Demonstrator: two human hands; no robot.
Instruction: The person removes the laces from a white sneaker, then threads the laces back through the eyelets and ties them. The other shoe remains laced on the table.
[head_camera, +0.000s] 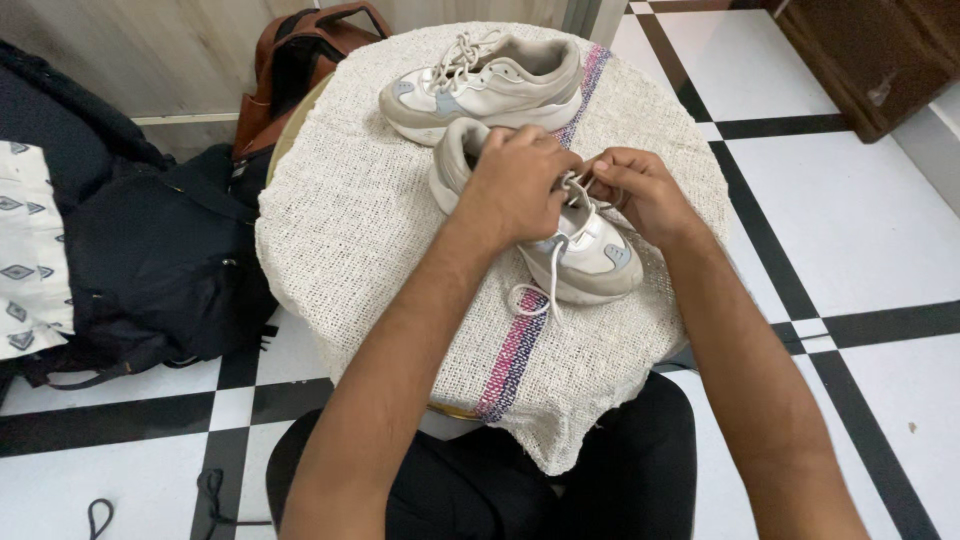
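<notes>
Two white and grey sneakers lie on a round table covered with a woven cream cloth (350, 220). The near sneaker (590, 262) points toward me, and its white lace (545, 290) trails down over the toe onto the cloth. My left hand (515, 185) and my right hand (640, 190) meet over this shoe's tongue, both pinching its lace. The far sneaker (490, 85) rests on its side behind them, laces loose.
A brown leather bag (300, 60) leans behind the table at left. A dark backpack (150, 260) and patterned white fabric (30, 250) sit on the floor at left. Black-and-white tiles (860, 230) surround the table. A dark wooden cabinet (860, 60) stands at the top right.
</notes>
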